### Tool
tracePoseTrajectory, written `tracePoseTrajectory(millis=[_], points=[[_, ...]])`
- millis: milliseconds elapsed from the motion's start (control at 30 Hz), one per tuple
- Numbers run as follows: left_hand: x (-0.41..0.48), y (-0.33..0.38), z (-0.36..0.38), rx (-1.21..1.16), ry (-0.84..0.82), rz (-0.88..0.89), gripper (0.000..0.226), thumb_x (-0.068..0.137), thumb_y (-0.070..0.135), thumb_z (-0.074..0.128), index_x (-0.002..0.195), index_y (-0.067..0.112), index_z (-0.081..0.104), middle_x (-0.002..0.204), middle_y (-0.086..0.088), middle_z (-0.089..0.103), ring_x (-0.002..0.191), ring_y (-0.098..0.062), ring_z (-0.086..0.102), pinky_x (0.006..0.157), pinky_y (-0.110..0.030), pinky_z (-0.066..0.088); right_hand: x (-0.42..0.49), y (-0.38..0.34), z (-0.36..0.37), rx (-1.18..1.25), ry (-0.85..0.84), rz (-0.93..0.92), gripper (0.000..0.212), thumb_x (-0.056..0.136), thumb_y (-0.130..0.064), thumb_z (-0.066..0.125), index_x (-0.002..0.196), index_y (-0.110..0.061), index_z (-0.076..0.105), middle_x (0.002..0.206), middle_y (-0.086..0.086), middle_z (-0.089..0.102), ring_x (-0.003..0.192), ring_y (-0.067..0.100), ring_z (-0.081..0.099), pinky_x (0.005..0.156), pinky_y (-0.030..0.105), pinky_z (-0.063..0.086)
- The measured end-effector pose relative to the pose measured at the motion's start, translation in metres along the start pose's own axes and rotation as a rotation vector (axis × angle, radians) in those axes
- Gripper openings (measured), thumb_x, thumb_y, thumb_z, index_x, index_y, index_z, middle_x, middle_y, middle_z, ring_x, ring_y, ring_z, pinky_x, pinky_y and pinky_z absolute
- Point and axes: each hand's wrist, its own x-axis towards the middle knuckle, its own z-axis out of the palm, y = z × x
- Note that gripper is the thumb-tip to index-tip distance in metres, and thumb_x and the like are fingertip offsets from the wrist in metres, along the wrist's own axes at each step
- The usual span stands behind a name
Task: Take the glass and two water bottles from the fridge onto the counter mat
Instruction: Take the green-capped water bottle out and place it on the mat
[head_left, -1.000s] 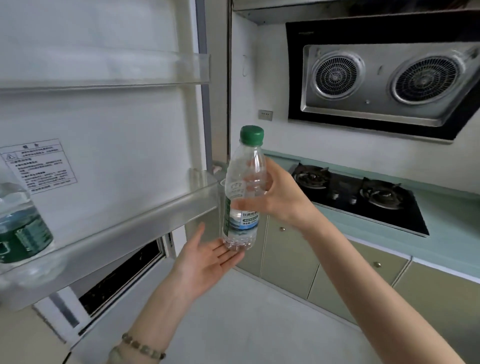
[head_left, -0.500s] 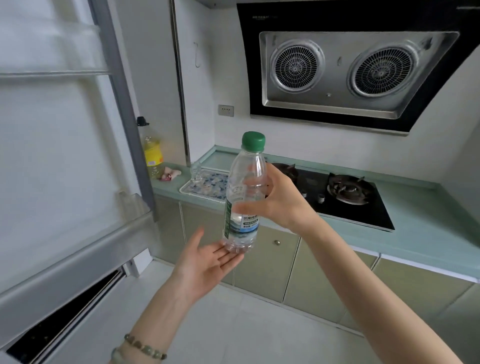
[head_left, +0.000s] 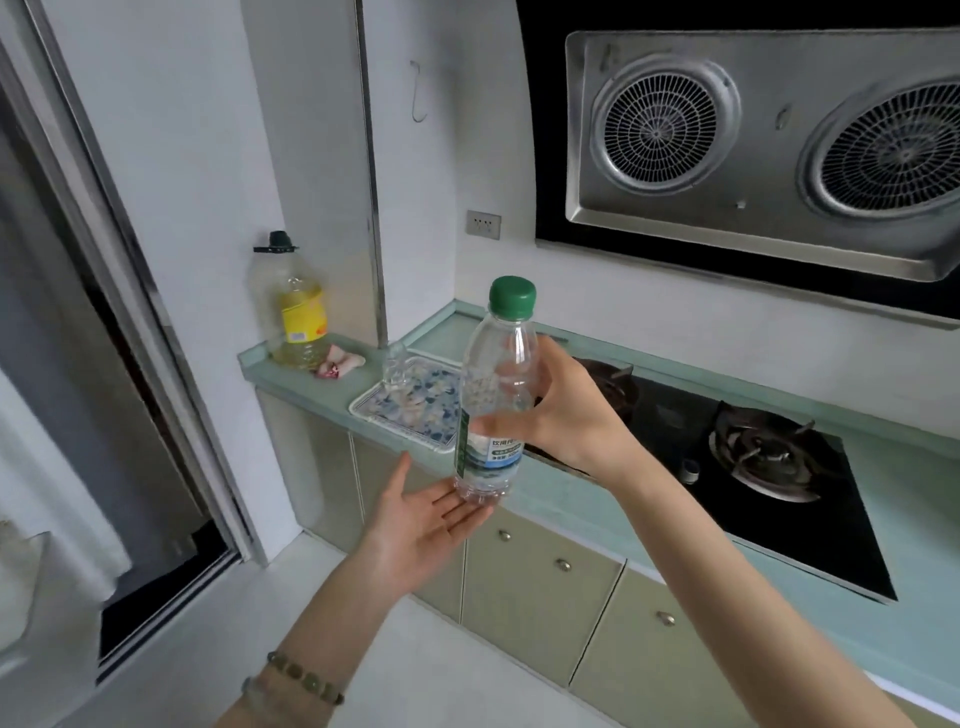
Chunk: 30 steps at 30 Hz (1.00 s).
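My right hand (head_left: 566, 415) grips the water bottle (head_left: 491, 405) around its clear upper half. The thumb is on the near side just above the label, and the other fingers (head_left: 511, 370) curl round the back, showing through the plastic. The bottle is upright, green cap on top, held in the air in front of the desk (head_left: 924, 519) edge. My left hand (head_left: 415, 525) lies palm up beneath it, its fingers (head_left: 457, 512) straight and relaxed, holding nothing. The bottle's base is right at those fingertips, and I cannot tell whether it touches them. A beaded bracelet (head_left: 304, 678) sits on my left wrist.

Beyond my left fingers and partly behind the bottle, the patterned mat (head_left: 415, 415) lies on the desk. The glass (head_left: 396, 370) stands upright on the mat's far left corner, well apart from both hands. Further left, at the end of the desk, are a big oil bottle (head_left: 297, 317) and a small pinkish thing (head_left: 340, 364) just beside it, which I cannot make out. To the right of my right fingers the black stove (head_left: 810, 519) is set into the desk, with the hood (head_left: 753, 145) on the wall above it.
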Motion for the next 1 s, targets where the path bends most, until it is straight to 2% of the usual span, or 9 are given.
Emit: tracePoseTrajectory(millis=[100,233,367,467,633,767,867,1000], points=[[0.029,0.008,0.002,-0.047,0.006,0.001,0.084,0.093,0.065,0.033,0.119,-0.012,0.053,0.12,-0.032,0.063,0.117,-0.042,0.059,0.092,-0.045,0.051,0.028,0.017,-0.007,0.014,-0.025,-0.001,0.083,0.058,-0.024,0.09,0.127,-0.023,0.044,0.114,-0.008,0.06,0.103,0.01,0.061,0.09,0.036,0.052],[0.07,0.023,0.001,-0.048,0.019,0.017,0.086,0.093,0.066,0.032,0.122,-0.012,0.052,0.119,-0.032,0.063,0.109,-0.042,0.065,0.085,-0.047,0.055,0.068,0.039,-0.01,0.039,-0.057,-0.011,0.079,0.059,-0.022,0.089,0.122,-0.029,0.042,0.108,-0.013,0.058,0.095,0.001,0.059,0.073,0.017,0.048],[0.117,0.043,-0.006,-0.087,0.009,0.018,0.084,0.092,0.065,0.036,0.126,-0.011,0.049,0.121,-0.032,0.062,0.11,-0.043,0.063,0.087,-0.047,0.055,0.114,0.064,-0.008,0.044,-0.056,-0.014,0.08,0.059,-0.023,0.089,0.122,-0.032,0.041,0.109,-0.014,0.057,0.092,-0.003,0.06,0.065,0.011,0.048],[0.154,0.062,-0.01,-0.083,0.006,0.018,0.083,0.092,0.064,0.039,0.127,-0.01,0.05,0.123,-0.03,0.062,0.112,-0.041,0.063,0.086,-0.046,0.057,0.149,0.08,-0.003,0.036,-0.053,-0.007,0.08,0.058,-0.024,0.089,0.123,-0.028,0.043,0.107,-0.015,0.059,0.087,-0.015,0.059,0.059,0.005,0.047],[0.219,0.101,-0.012,-0.092,0.064,0.025,0.078,0.092,0.062,0.042,0.127,-0.007,0.051,0.119,-0.029,0.064,0.112,-0.039,0.062,0.088,-0.047,0.051,0.216,0.105,0.009,-0.045,-0.031,-0.014,0.084,0.058,-0.028,0.088,0.128,-0.025,0.042,0.113,-0.013,0.06,0.091,-0.006,0.059,0.062,0.005,0.046],[0.275,0.135,-0.013,-0.123,0.07,0.02,0.074,0.093,0.059,0.044,0.129,-0.005,0.051,0.119,-0.029,0.064,0.112,-0.04,0.062,0.089,-0.049,0.05,0.275,0.123,0.017,-0.066,-0.027,-0.003,0.084,0.062,-0.022,0.088,0.13,-0.027,0.039,0.11,-0.02,0.056,0.082,-0.015,0.054,0.056,-0.002,0.041],[0.309,0.153,-0.012,-0.146,0.044,0.004,0.072,0.094,0.058,0.043,0.13,-0.004,0.049,0.121,-0.028,0.064,0.108,-0.039,0.065,0.088,-0.049,0.05,0.309,0.138,0.019,-0.085,-0.013,-0.001,0.087,0.063,-0.022,0.087,0.133,-0.025,0.037,0.117,-0.017,0.054,0.091,-0.004,0.056,0.059,-0.001,0.042],[0.344,0.165,-0.018,-0.177,0.053,-0.048,0.075,0.094,0.057,0.042,0.134,-0.006,0.044,0.127,-0.03,0.059,0.119,-0.042,0.057,0.097,-0.051,0.045,0.347,0.161,0.025,-0.102,-0.014,0.018,0.087,0.064,-0.02,0.087,0.135,-0.022,0.036,0.119,-0.013,0.054,0.097,0.004,0.055,0.055,-0.004,0.039]])
